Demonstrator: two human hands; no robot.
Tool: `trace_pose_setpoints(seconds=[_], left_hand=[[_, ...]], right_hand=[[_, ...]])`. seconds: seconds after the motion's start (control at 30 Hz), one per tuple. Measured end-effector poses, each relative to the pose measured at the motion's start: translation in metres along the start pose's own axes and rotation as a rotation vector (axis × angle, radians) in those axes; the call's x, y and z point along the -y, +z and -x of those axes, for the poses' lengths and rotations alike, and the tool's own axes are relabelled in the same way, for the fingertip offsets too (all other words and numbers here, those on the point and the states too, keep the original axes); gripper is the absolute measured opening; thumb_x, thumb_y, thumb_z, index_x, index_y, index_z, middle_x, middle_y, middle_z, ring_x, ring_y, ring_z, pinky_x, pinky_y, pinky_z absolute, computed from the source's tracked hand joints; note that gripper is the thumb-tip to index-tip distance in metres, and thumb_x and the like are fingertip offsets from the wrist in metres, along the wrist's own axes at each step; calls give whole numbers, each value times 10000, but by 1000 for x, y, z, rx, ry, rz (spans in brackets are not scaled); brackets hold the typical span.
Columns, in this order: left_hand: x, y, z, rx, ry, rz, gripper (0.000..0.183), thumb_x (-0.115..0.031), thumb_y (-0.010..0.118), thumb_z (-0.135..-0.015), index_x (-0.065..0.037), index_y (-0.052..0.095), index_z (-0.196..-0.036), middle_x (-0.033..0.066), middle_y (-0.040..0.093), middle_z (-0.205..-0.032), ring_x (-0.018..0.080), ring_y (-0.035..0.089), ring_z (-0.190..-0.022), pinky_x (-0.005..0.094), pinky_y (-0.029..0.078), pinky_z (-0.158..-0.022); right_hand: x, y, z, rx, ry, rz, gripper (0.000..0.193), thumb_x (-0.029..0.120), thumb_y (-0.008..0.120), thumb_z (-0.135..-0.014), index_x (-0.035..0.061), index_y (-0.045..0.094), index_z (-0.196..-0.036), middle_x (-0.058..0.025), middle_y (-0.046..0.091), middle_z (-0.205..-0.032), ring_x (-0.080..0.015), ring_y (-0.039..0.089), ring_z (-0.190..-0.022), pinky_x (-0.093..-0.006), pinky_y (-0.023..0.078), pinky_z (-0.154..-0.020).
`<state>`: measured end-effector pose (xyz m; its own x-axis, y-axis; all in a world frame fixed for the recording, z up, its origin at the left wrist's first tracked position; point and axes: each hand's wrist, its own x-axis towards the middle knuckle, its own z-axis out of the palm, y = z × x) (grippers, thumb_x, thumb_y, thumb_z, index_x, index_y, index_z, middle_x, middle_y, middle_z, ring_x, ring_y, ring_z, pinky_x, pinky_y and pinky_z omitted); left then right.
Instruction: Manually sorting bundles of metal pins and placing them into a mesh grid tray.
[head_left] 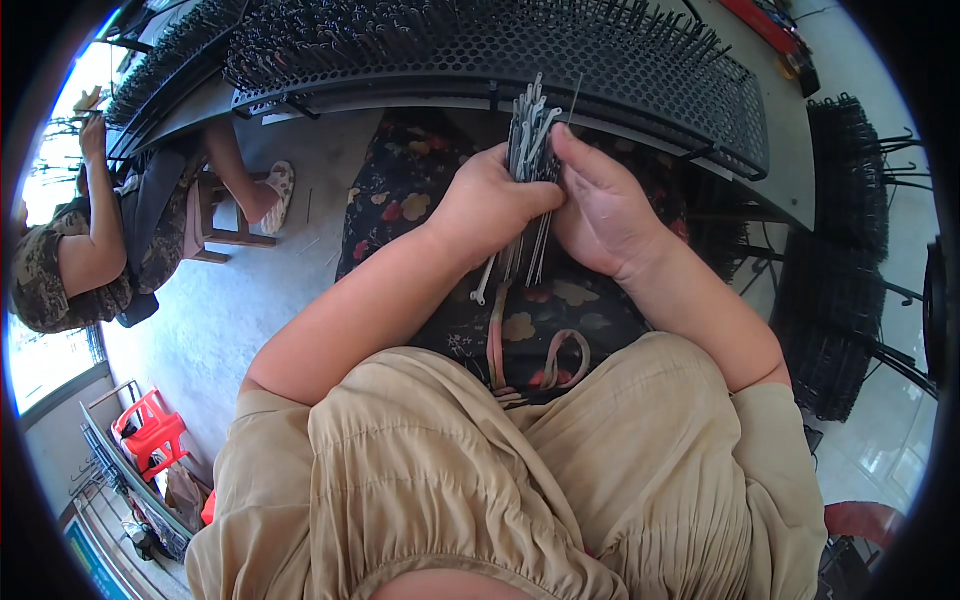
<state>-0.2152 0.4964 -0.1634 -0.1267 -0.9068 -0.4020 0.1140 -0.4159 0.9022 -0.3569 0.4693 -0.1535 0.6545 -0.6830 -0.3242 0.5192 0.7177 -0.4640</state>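
A bundle of thin grey metal rods point(528, 140) stands upright between both hands, over my lap in floral dark trousers. My left hand point(490, 200) is closed around the bundle's middle. My right hand point(600, 205) presses against the bundle from the right, thumb up along the rods. The lower rod ends point(515, 265) stick out below the hands. Just beyond the hands curves a black perforated metal rack point(640, 75) studded with many upright rods.
Another person point(90, 240) sits at the left on a wooden stool, an arm raised to a second rack. Black wire racks point(840, 260) stand stacked at the right. Red plastic stools point(150, 430) sit at the lower left on the concrete floor.
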Motion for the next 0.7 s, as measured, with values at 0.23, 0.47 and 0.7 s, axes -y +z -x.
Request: trace_pose_setpoints(seconds=[0.23,0.47,0.7], left_hand=[[14,2,-4,-111,153,-247,240,-143,687,-808,4,593,-972,46,656,-856,142,639,-803,290,509,-718],[-36,8,9,197,141,130,139,-49,640,-822,-13,583,-943,63,636,-823,186,646,-720,303,530,-674],[-8,-10,14,424,-222,460,267,50,632,-789,14,598,-1052,139,664,-880,249,683,-769,351,580,-713]], right_hand=[[4,9,1,-131,-48,812,465,327,641,-930,0,525,-1239,-103,621,-1113,-153,559,-1070,-310,404,-985],[30,26,-5,-97,-506,1162,539,186,710,-872,-42,465,-1294,-142,615,-1141,-160,596,-1038,-303,482,-916],[30,13,-12,156,-577,1359,220,70,646,-873,-10,639,-1078,-116,652,-1096,-180,630,-996,-307,491,-882]])
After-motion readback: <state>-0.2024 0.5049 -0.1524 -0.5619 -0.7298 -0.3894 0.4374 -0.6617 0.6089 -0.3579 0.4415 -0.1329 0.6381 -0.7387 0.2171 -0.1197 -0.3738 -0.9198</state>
